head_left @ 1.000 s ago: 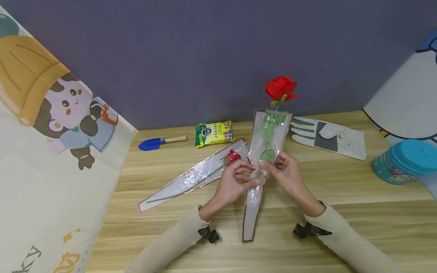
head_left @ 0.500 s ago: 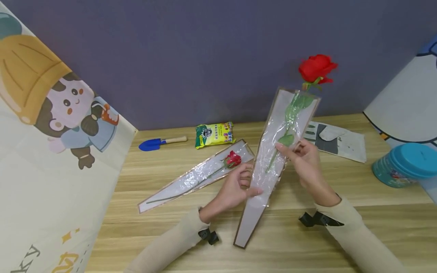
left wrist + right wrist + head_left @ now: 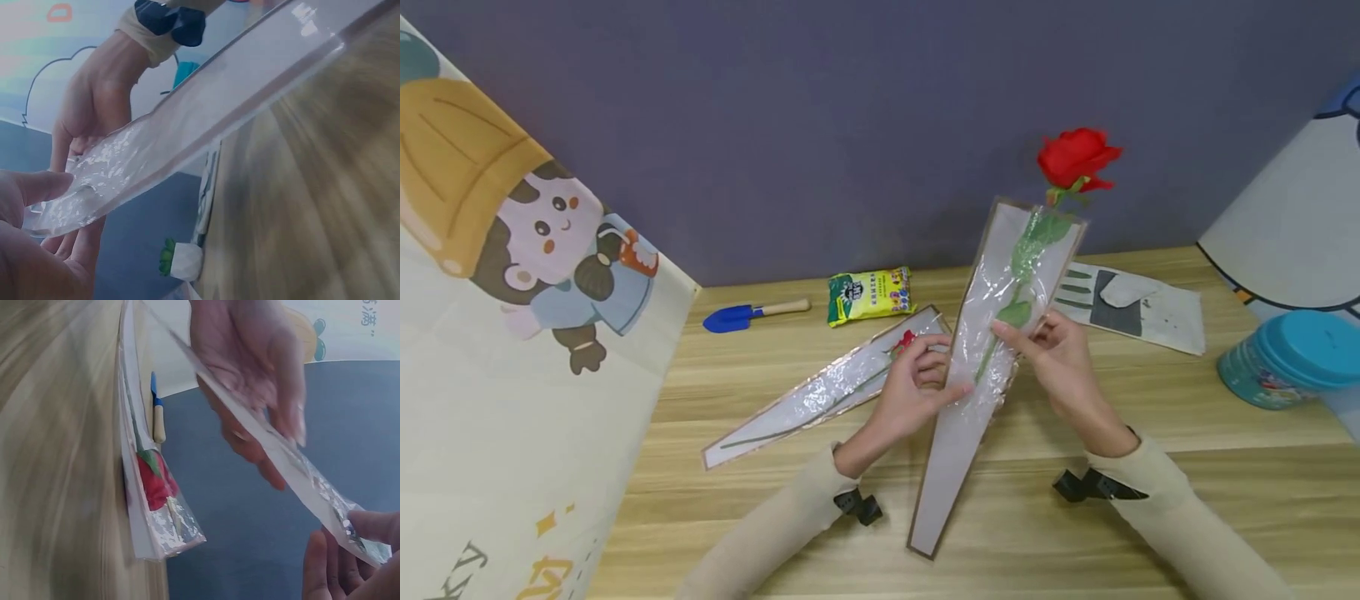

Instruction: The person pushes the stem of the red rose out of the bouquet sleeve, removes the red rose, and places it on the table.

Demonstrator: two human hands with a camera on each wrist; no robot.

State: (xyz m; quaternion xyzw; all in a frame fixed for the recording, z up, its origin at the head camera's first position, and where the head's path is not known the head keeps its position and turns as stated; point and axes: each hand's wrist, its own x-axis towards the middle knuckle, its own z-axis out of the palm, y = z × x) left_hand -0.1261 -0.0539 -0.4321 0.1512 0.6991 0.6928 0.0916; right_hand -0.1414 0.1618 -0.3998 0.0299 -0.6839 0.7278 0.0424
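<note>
Both hands hold a long, tapered flower sleeve [image 3: 951, 475], clear in front with a pale, brown-edged back. Out of its wide top sticks a red artificial rose [image 3: 1078, 158]; its leaves and stem show through the film. My left hand [image 3: 906, 387] pinches the left edge, thumb in front and fingers behind. On the right edge, my right hand [image 3: 1063, 358] grips with its thumb over the film near a lower leaf. The right wrist view shows the sleeve edge-on between the left hand's [image 3: 250, 369] thumb and fingers. A second sleeve [image 3: 797, 412] with a smaller red rose [image 3: 155, 478] lies at left.
At the back of the wooden table lie a blue trowel [image 3: 733, 317], a yellow-green packet [image 3: 870, 295] and a grey-white work glove [image 3: 1165, 312]. A lidded turquoise tub [image 3: 1262, 367] stands at right. The left wrist view shows a white plant pot [image 3: 186, 261].
The held sleeve, bunched between both hands a second ago, is now spread flat, higher and leaning right. Its rose has moved up and right, then slightly back left and down over the last half second.
</note>
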